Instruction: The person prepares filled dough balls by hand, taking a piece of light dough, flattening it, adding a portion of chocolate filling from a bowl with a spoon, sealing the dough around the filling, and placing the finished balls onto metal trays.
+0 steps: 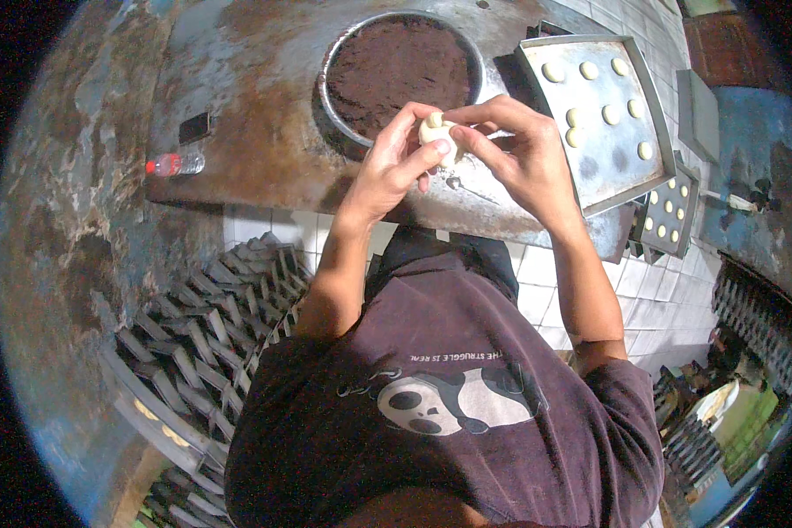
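Observation:
Between my fingertips, just in front of a round metal pan of dark brown filling [396, 66], is a piece of pale dough [437, 139] with a small lump on top. My left hand [391, 167] has its fingers and thumb closed on the dough from the left, and my right hand [521, 148] pinches it from the right. A small spoon [456, 182] lies on the floury, stained worktable [246, 114] below the dough. A metal tray [625, 176] to the right holds several pale dough rounds.
A second tray [658, 239] of dough rounds sits lower at the right. On the left of the table lie a phone [194, 128] and a red-capped plastic bottle [174, 165]. Stacks of dark metal racks [202, 334] stand low at the left, with more [757, 326] at the right.

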Action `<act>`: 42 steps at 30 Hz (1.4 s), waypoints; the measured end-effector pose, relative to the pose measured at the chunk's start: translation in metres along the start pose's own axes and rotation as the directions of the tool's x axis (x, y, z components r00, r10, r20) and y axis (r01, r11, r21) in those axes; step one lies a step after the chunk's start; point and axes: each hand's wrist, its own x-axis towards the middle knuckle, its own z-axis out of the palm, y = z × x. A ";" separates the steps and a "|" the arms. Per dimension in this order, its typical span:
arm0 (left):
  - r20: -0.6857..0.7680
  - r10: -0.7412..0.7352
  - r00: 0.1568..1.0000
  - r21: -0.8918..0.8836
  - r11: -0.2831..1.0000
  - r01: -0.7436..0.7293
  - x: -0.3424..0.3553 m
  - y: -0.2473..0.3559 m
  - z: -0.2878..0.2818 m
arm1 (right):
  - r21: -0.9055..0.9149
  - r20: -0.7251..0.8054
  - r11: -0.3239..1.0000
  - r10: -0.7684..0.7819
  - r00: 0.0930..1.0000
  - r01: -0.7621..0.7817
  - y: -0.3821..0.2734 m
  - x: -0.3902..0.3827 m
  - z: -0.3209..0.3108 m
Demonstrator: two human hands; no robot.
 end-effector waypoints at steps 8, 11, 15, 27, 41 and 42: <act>-0.101 0.035 0.994 -0.131 0.990 -0.048 0.018 -0.004 0.031 | -0.243 -0.009 0.952 -0.195 0.981 0.187 -0.010 -0.004 -0.012; -0.040 -0.113 0.993 -0.122 0.987 0.107 0.025 0.011 0.040 | -0.247 0.004 0.942 -0.234 0.972 0.228 0.013 -0.005 -0.021; -0.104 -0.128 0.986 -0.122 0.986 0.115 0.036 0.014 0.058 | 0.018 -0.211 0.998 -0.053 0.976 0.058 0.035 -0.016 -0.029; 0.050 0.295 0.954 0.187 0.936 -0.299 0.103 0.020 0.197 | 0.918 -0.364 0.318 0.441 0.820 0.236 0.053 -0.053 -0.051; 0.295 0.368 0.882 -0.168 0.928 -0.332 0.149 -0.028 0.324 | 0.521 -0.662 0.811 0.187 0.726 0.267 0.114 -0.114 -0.177; 0.271 0.293 0.917 -0.072 0.956 -0.284 0.156 -0.035 0.320 | 0.504 -0.596 0.850 0.213 0.774 0.155 0.129 -0.128 -0.186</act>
